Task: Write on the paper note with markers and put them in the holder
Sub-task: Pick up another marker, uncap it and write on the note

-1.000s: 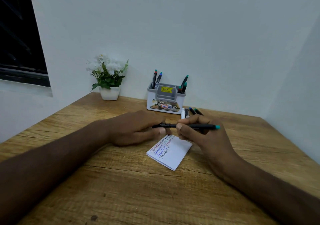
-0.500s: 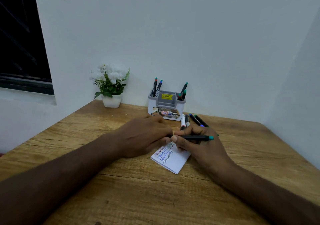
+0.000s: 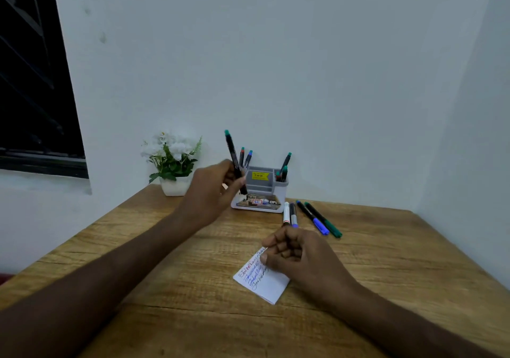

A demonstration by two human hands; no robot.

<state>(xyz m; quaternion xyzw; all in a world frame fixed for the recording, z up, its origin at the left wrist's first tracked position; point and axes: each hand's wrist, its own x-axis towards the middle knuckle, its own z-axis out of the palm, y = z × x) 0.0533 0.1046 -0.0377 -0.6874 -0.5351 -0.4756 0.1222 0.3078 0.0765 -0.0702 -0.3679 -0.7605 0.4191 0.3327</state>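
Note:
My left hand [image 3: 214, 189] is raised just left of the grey and white holder [image 3: 260, 192] and grips a black marker with a green end [image 3: 231, 154], held nearly upright. Several markers stand in the holder. My right hand [image 3: 294, 252] rests on the white paper note [image 3: 266, 283] with its fingers curled and nothing visible in them. The note carries lines of red, blue and green writing. Two markers [image 3: 289, 215] lie beside the holder, and a blue marker [image 3: 313, 218] and a green marker [image 3: 325, 221] lie to their right.
A white pot of white flowers [image 3: 174, 164] stands at the back left against the wall. The wooden table [image 3: 193, 316] meets white walls at the back and right. A dark window is at the far left.
My left hand took the green-ended marker out of my right hand and lifted it up toward the holder. My right hand stayed curled on the note. The camera tilted up slightly.

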